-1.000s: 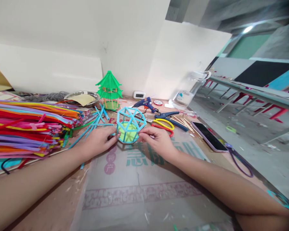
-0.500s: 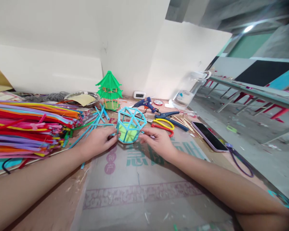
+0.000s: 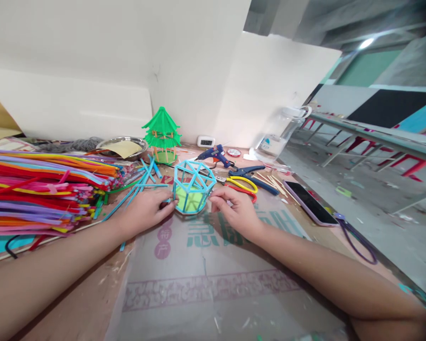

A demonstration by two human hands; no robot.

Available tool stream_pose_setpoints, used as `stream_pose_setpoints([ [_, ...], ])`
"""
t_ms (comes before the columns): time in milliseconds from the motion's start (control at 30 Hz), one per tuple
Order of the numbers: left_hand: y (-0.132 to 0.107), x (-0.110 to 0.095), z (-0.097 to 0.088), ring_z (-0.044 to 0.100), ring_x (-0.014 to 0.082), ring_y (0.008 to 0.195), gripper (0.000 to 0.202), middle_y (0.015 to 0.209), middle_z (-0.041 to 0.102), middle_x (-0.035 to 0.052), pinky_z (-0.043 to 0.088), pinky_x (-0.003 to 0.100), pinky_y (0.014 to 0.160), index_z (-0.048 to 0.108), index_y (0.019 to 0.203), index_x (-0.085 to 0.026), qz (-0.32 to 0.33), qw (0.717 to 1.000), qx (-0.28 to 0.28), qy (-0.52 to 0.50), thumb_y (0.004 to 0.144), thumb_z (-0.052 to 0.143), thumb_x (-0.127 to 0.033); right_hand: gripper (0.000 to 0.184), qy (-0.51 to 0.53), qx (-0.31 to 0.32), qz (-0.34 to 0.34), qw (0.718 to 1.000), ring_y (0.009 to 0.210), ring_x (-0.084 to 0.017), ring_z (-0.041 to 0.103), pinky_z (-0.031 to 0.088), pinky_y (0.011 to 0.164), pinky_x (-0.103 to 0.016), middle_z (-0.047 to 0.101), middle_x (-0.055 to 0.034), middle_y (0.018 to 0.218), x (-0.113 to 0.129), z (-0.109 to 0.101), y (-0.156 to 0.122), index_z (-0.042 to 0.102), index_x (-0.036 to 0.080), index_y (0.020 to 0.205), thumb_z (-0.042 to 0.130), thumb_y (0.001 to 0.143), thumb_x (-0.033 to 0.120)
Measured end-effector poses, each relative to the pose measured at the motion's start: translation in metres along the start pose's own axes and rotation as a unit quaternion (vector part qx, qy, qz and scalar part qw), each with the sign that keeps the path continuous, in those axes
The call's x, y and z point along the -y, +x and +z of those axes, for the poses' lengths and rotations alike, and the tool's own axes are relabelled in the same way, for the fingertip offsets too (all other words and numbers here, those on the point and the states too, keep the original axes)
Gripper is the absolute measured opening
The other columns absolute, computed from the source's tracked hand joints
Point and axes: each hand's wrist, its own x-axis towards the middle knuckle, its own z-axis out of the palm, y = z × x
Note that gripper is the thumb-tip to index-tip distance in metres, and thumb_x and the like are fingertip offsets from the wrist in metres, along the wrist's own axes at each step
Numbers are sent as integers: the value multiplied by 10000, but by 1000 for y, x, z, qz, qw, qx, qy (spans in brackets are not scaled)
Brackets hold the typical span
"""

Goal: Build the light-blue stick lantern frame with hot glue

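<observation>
A small cage-like frame of light blue sticks [image 3: 193, 185] with a green base stands on a printed sheet in front of me. My left hand [image 3: 144, 210] pinches its lower left edge, fingers closed on the frame. On the other side, my right hand [image 3: 234, 208] rests against the frame's right edge with the fingertips touching it. A finished green pavilion model [image 3: 162, 135] stands behind, near the wall.
A big pile of coloured pipe cleaners [image 3: 39, 184] fills the left. Loose blue sticks [image 3: 142, 180], a blue glue gun [image 3: 215, 154], yellow- and blue-handled pliers [image 3: 243, 182], a phone [image 3: 308, 202], a metal dish [image 3: 122, 146] and a clear jug [image 3: 279, 132] lie around.
The blue frame has been turned and tilted slightly between my hands. My right hand's fingers have slid a little lower along its right side.
</observation>
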Motion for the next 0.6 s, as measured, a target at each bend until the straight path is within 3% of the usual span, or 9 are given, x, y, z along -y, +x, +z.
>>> stream_pose_setpoints([
  [167,1,3,1,624,186,746,242,801,652,22,421,270,674,587,828,-189,-7,1000,6,-8,962,458,-344,264,-50,-36,-65,996,621,-124,532,422,611,-252,559,13,657,7,-15,4,554,198,723,459,964,250],
  [367,-3,-2,-4,628,179,722,253,776,659,16,420,267,648,611,852,-187,36,999,-14,-3,976,462,-350,77,-73,-98,-83,989,772,-144,614,466,725,-277,677,-7,823,27,-40,19,645,204,856,601,882,146],
  [500,-6,-1,-3,650,177,798,237,852,685,24,446,266,695,630,912,-188,62,997,-47,-11,974,482,-362,81,-58,-56,-105,991,724,-142,598,476,709,-290,649,-3,763,45,-42,16,630,199,790,659,865,191],
  [600,-8,-2,-3,656,168,822,223,897,695,26,459,261,712,636,950,-191,75,995,-68,-11,973,495,-361,85,-97,0,-142,985,815,-157,605,482,769,-311,649,-31,830,56,-36,11,665,192,841,609,904,203],
])
